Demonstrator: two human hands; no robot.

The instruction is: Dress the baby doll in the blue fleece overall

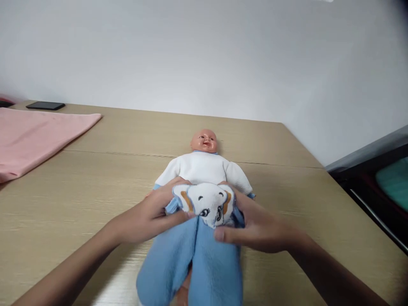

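A baby doll [204, 141] lies on its back on the wooden table [95, 191], head away from me, dressed in a white top [204, 168] and blue fleece trousers [207, 263]. My left hand [149, 214] grips the trousers' waistband on the doll's left side, fingers closed on the cloth. My right hand [255, 227] grips the waistband on the other side, thumb pressed on the fabric. Between my hands bunches a white panel with an embroidered animal face [205, 204].
A pink cloth [35, 136] lies at the table's far left, with a dark phone [45, 105] behind it near the white wall. At the right, beyond the table edge, stands dark furniture with a teal item [393, 180].
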